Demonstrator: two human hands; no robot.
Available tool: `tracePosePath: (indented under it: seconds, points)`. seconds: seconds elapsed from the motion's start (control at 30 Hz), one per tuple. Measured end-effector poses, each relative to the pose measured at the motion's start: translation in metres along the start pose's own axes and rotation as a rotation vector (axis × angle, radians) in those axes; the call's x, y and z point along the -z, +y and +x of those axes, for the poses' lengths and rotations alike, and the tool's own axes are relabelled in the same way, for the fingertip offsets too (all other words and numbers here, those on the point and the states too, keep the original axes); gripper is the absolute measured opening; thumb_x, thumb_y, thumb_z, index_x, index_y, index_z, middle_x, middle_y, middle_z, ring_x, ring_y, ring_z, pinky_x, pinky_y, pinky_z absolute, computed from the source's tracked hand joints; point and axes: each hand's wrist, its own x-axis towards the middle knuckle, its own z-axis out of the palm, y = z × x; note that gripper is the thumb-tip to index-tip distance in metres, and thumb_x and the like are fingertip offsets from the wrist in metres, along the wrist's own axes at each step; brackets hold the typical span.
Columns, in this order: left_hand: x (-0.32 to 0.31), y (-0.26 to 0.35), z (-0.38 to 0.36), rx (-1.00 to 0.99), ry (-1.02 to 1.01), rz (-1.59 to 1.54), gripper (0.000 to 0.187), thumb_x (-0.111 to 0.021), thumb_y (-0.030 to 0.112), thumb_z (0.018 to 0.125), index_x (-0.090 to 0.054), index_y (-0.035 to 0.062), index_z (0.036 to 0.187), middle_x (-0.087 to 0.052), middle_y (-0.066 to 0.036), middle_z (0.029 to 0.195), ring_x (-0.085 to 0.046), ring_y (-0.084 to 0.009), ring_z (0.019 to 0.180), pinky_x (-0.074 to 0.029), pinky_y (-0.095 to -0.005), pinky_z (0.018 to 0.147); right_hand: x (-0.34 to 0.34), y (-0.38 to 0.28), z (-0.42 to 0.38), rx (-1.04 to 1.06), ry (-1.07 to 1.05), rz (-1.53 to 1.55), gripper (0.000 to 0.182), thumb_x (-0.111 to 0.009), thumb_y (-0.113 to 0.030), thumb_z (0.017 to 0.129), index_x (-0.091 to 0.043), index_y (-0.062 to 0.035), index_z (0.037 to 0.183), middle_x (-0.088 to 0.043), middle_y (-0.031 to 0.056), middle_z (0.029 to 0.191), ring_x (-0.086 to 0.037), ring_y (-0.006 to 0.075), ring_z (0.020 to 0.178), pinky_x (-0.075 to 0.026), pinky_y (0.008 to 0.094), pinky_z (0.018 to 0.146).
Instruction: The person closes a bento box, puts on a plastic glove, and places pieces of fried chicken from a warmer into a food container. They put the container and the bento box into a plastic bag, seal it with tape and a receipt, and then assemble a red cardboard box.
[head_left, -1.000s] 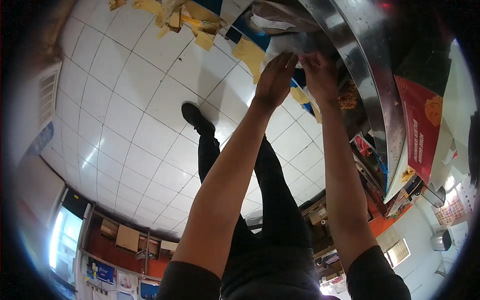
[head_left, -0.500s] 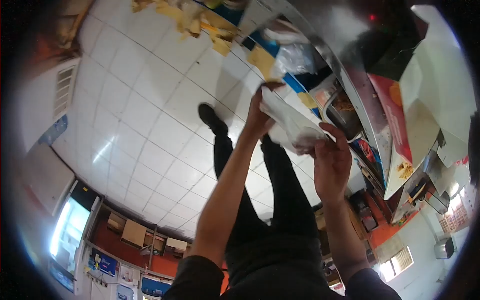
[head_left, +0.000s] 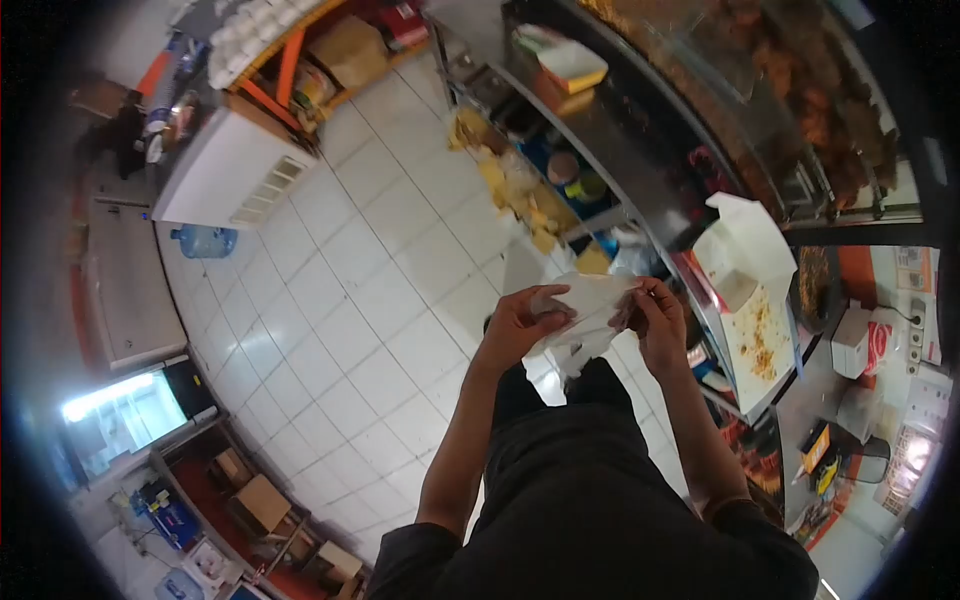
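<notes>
A thin white sheet or bag (head_left: 592, 305), crumpled and partly see-through, is stretched between both hands in front of the body. My left hand (head_left: 522, 322) pinches its left side between thumb and fingers. On the other side, my right hand (head_left: 655, 318) grips the upper right edge with bent fingers. The sheet's lower part hangs loose over the dark-clothed legs. To the right of my right hand lies an open white box (head_left: 745, 330) with brown crumbs in it, on the counter.
A metal counter (head_left: 650, 150) curves along the right, with a small open carton (head_left: 572, 66) and a glass case of brown food (head_left: 790, 110). Torn cardboard (head_left: 508, 185) lies below it. A blue water jug (head_left: 204, 241) stands on the tiled floor at left, near a white freezer (head_left: 225, 175).
The view has swung, bringing more of the counter and floor into sight. Both hands are closer together, and the white sheet is now spread wider and hangs down between them.
</notes>
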Motion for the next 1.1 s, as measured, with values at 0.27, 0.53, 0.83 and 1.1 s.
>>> tracePosePath:
  seconds: [0.27, 0.53, 0.83, 1.1]
  points:
    - [0.040, 0.053, -0.033, 0.005, 0.269, 0.287, 0.032, -0.068, 0.003, 0.087, -0.061, -0.0030, 0.118, -0.071, -0.013, 0.094, -0.069, -0.0178, 0.086, -0.057, -0.0298, 0.079, -0.071, -0.029, 0.035, -0.031, -0.199, -0.139, 0.023, -0.051, -0.008, 0.097, -0.054, -0.0045, 0.119, -0.064, 0.0095, 0.090, -0.067, 0.0192, 0.075, -0.054, 0.0312, 0.065]
    - [0.038, 0.110, 0.037, 0.151, 0.118, 0.743, 0.038, -0.076, 0.008, 0.082, -0.064, 0.0028, 0.118, -0.070, -0.009, 0.098, -0.067, -0.0142, 0.089, -0.055, -0.0291, 0.080, -0.082, -0.059, 0.091, 0.221, -0.463, -0.704, 0.027, -0.048, -0.003, 0.092, -0.060, -0.0022, 0.116, -0.065, 0.0061, 0.083, -0.058, 0.0116, 0.066, -0.048, 0.0275, 0.061]
    - [0.045, 0.137, 0.175, -0.191, -0.214, 0.846, 0.040, -0.069, 0.004, 0.087, -0.056, 0.0022, 0.125, -0.058, -0.013, 0.126, -0.058, -0.0190, 0.115, -0.049, -0.0352, 0.096, -0.086, -0.126, 0.189, 0.422, -0.552, -0.332, 0.027, -0.043, -0.006, 0.100, -0.053, -0.0044, 0.125, -0.050, 0.0003, 0.071, -0.047, 0.0086, 0.061, -0.041, 0.0238, 0.056]
    - [0.033, 0.175, 0.241, -0.065, -0.239, 0.188, 0.033, -0.062, 0.008, 0.093, -0.055, 0.0010, 0.124, -0.059, -0.009, 0.121, -0.058, -0.0179, 0.109, -0.046, -0.0321, 0.094, -0.100, -0.179, 0.222, 0.314, -0.318, -0.376, 0.037, -0.043, -0.008, 0.097, -0.052, -0.0118, 0.133, -0.055, -0.0021, 0.087, -0.045, 0.0054, 0.067, -0.040, 0.0219, 0.058]
